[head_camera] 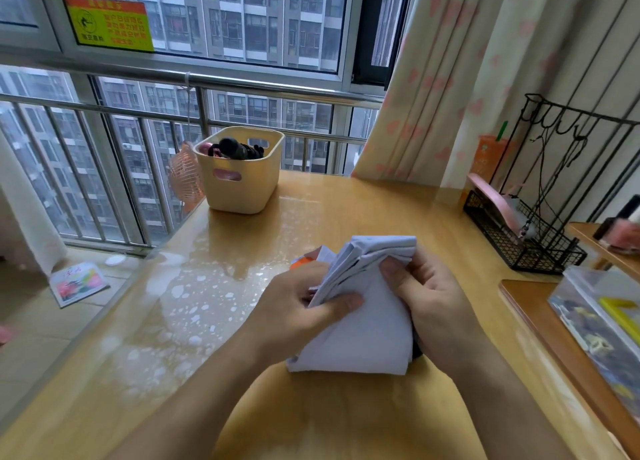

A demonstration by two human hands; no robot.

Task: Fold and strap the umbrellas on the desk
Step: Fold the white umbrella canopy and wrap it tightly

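A pale lavender-white umbrella (367, 321) is gathered into loose folds above the wooden desk (242, 269), its cloth hanging down toward me. My left hand (298, 314) grips the folds from the left, thumb pressed across the cloth. From the right, my right hand (433, 300) clasps the upper part of the bundle. A small orange piece (302, 261) shows just behind the left hand's fingers; what it belongs to I cannot tell. The umbrella's handle and strap are hidden.
A cream plastic basket (242, 179) with dark items stands at the desk's far left, a pink fan (185, 179) beside it. A black wire rack (530, 237) sits at the right, clear boxes (602, 321) nearer. Window railing and a curtain (450, 78) lie behind.
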